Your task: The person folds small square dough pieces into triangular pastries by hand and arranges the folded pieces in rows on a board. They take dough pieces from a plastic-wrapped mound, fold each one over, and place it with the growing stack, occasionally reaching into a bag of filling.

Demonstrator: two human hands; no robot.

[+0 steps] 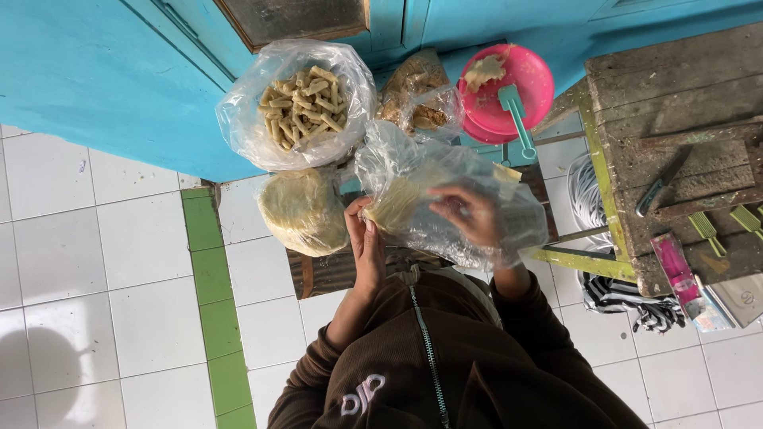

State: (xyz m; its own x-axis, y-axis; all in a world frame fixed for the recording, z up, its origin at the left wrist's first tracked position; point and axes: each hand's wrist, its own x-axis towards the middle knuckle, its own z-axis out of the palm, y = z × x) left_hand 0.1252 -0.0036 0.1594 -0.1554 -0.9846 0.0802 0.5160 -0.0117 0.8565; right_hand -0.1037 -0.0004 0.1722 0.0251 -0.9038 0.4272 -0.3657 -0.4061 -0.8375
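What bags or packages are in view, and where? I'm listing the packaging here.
Clear bag of short tan sticks: top centre, against the blue wall.
Smaller clear bag of brownish pieces: right of it.
Clear bag of pale flat sheets: centre, right hand inside, left hand at its opening.
Round pale yellow stack: left of the hands, wrapping unclear.

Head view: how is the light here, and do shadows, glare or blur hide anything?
Head view: soft, even daylight; a faint round shadow lies on the white floor tiles at lower left. Glare and creases on the clear bag partly veil the right hand inside it; the left hand shows plainly. The picture is sharp, and straight edges bend slightly toward the borders.
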